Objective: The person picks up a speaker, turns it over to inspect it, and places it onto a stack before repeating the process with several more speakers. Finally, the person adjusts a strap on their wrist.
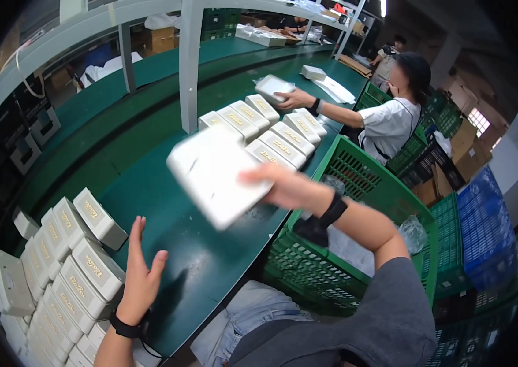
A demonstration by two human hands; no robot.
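Observation:
My right hand grips the edge of a white plastic case and holds it above the green table. Motion smears both the case and the fingers. My left hand holds nothing, its thumb and fingers apart. Beside it, at the left, rows of white cases with gold lettering stand packed on edge. Beyond the held case, another group of white cases stands in rows on the table.
A green table runs away from me, with a grey metal post at its far side. On my right stands a green plastic crate with clear bags inside. Further off, a co-worker handles another white case.

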